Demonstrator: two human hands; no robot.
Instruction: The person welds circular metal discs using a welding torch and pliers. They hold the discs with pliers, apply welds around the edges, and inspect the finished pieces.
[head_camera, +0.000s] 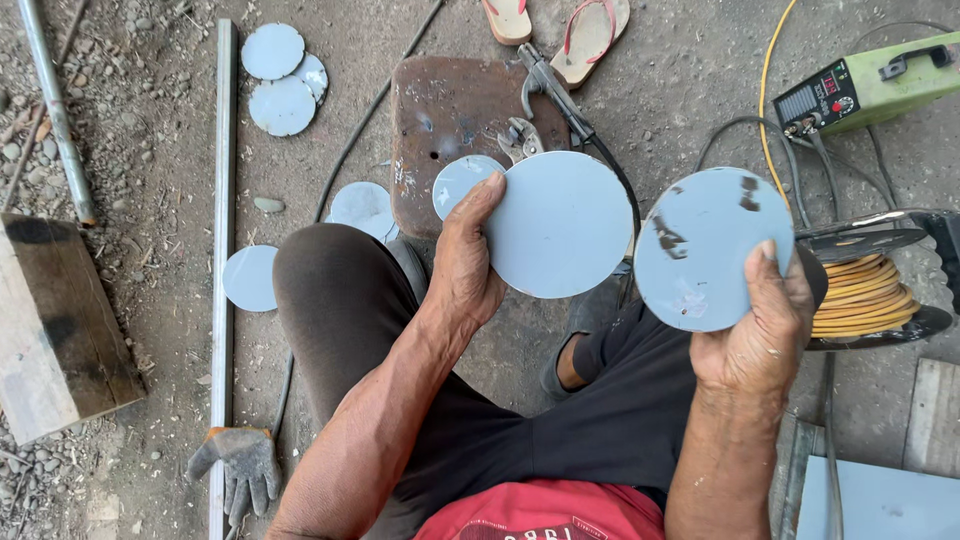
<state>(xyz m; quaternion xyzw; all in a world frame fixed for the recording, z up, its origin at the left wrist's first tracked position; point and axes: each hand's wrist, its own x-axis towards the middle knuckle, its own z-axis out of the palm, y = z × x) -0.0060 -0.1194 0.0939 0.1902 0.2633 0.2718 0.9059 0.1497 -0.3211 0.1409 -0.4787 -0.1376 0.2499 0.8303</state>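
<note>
Left hand (465, 262) pinches a round pale-blue sheet-metal disc (560, 224); right hand (757, 330) grips a scuffed second disc (712, 248) at 3 o'clock. Risk: bare skin on cut edges, and a slip could drop either onto the rusty steel plate (450, 120) at 12 o'clock.

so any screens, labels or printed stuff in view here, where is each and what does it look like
Welding machine: top right on the ground, a green box with a black handle; a small dark display with red lit digits and a red knob sit on its end panel.
Red shirt: bottom centre, on the person, with white printed lettering partly cut off by the frame edge.
No packages or signs show.
</note>
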